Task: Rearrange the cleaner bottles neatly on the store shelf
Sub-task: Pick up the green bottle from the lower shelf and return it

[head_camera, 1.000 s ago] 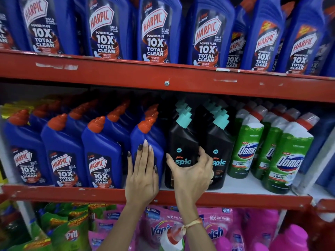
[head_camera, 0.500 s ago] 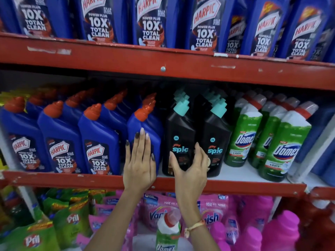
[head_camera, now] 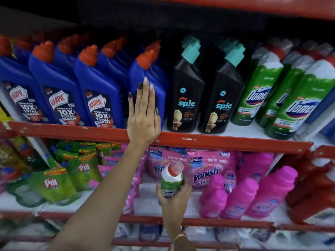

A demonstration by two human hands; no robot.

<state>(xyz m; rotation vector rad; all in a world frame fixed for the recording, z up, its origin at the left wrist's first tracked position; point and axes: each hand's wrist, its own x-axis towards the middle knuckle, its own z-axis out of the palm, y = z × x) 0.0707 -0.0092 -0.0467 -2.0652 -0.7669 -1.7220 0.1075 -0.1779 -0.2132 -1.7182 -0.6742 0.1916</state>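
My left hand (head_camera: 144, 116) lies flat, fingers together, against the front of the rightmost blue Harpic bottle (head_camera: 147, 75) on the middle shelf (head_camera: 226, 141). Right of it stand two black Spic bottles (head_camera: 186, 91), then green Domex bottles (head_camera: 257, 91) leaning left. My right hand (head_camera: 174, 198) is down at the lower shelf, wrapped around a green and white Domex bottle (head_camera: 172, 180) with a red cap, held upright in front of the pink pouches.
Blue Harpic bottles (head_camera: 98, 93) with orange caps fill the middle shelf's left. On the lower shelf lie green Pril pouches (head_camera: 54, 183), pink Vanish pouches (head_camera: 204, 171) and pink bottles (head_camera: 241, 198). Red bottles (head_camera: 311, 192) stand at far right. Red shelf rails run across.
My right hand left the black Spic bottle and dropped to the lower shelf, where it now grips the Domex bottle. My left hand stays on the Harpic bottle. The camera has tilted down.
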